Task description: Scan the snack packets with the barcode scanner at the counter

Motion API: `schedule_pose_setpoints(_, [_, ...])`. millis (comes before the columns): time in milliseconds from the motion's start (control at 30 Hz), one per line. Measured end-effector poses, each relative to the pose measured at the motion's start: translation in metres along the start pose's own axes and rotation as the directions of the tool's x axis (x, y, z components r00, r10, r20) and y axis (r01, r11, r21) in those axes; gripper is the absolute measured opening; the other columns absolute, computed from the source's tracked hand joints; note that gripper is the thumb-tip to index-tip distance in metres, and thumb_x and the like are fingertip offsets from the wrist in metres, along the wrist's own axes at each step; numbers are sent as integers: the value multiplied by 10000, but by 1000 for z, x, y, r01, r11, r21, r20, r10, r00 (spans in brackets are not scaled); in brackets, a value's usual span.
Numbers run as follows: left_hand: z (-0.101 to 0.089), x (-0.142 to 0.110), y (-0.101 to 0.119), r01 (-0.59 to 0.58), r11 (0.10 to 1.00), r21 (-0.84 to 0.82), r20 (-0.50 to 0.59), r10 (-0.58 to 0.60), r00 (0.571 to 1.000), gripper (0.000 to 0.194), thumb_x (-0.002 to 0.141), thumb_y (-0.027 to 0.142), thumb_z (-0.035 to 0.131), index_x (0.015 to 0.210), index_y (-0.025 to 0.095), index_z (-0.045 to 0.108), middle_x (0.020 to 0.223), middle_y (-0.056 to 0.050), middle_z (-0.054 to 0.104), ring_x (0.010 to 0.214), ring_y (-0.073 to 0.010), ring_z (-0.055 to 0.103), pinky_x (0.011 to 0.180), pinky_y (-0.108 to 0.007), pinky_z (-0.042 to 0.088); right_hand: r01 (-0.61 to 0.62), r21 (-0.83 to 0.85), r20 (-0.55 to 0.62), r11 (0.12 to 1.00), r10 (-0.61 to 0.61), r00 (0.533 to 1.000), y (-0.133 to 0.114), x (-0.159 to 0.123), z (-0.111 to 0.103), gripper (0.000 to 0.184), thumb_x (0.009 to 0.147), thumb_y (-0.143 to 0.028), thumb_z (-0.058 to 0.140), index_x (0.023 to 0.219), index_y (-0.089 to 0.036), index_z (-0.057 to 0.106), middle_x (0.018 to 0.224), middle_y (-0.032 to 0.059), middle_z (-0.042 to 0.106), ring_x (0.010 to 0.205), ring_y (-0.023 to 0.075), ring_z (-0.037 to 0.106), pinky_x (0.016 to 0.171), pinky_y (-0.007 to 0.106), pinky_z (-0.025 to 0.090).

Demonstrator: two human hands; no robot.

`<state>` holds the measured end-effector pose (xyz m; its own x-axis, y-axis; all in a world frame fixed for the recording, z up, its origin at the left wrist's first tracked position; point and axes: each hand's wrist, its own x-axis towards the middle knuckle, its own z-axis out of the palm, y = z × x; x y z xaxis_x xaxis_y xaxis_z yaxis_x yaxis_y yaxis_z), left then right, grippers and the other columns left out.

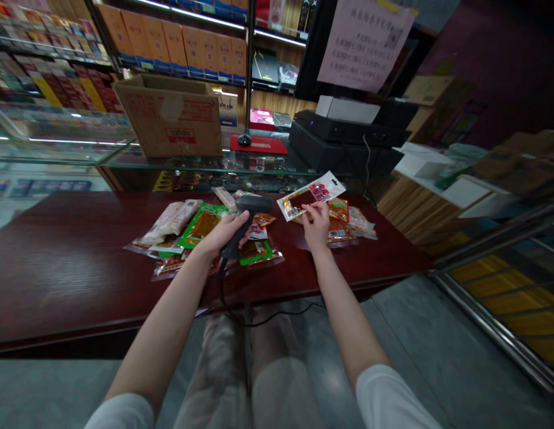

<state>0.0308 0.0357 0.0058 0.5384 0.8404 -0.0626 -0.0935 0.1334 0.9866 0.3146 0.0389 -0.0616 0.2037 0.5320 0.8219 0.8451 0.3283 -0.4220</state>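
Note:
My left hand (227, 233) is wrapped round the handle of a black barcode scanner (254, 204), whose head points right. In my right hand (317, 225) is a white snack packet (311, 196) with red print and a see-through window, pinched by its lower edge and tilted up to the right. Beneath and left of the scanner lies a pile of snack packets, among them a green-edged packet (202, 226) and a whitish packet (172, 220). A smaller pile with an orange-red packet (339, 209) lies under and beyond my right hand.
The piles rest on a dark red wooden table (80, 256). The scanner's black cable (277, 314) hangs over its front edge. Behind, a glass counter carries an open cardboard box (170, 119), a red mat (259, 143) and black machines (339, 134). A metal rail (495, 333) stands at right.

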Motion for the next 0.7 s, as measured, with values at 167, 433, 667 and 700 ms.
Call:
schedule_pose_setpoints(167, [-13, -1, 10, 48, 995, -86, -139, -60, 988, 518, 782, 664, 676, 762, 161, 553, 542, 8, 537, 392, -100, 478, 382, -230, 421, -114, -235, 94, 965, 140, 986, 25, 17, -30, 283, 858, -164, 526, 1050, -140, 732, 1102, 140, 548, 1064, 259, 547, 1002, 434, 467])
schedule_pose_setpoints(433, [-30, 15, 31, 29, 991, -128, -377, -76, 923, 325, 900, 461, 642, 784, 174, 546, 547, 6, 565, 384, -110, 496, 375, -227, 400, -122, -583, 263, 803, 329, 907, 18, 22, -56, 382, 895, -145, 470, 1169, -176, 735, 1225, 161, 617, 1170, 368, 476, 988, 544, 376])
schedule_pose_setpoints(667, [-40, 28, 19, -14, 985, -173, -342, -47, 938, 355, 868, 501, 659, 837, 159, 572, 573, 9, 571, 389, -100, 487, 374, -219, 381, -419, -202, 657, 885, 440, 613, -34, 29, 33, 407, 883, -345, 652, 1227, -131, 615, 1108, 126, 692, 993, 258, 631, 927, 396, 451])
schedule_pose_setpoints(700, [-42, 28, 17, -22, 982, -186, -334, -43, 941, 364, 860, 516, 661, 845, 164, 569, 574, 15, 567, 386, -98, 482, 372, -218, 376, -451, -208, 670, 868, 462, 580, -38, 28, 47, 439, 836, -388, 715, 1169, -115, 629, 1060, 136, 701, 974, 274, 638, 912, 408, 454])
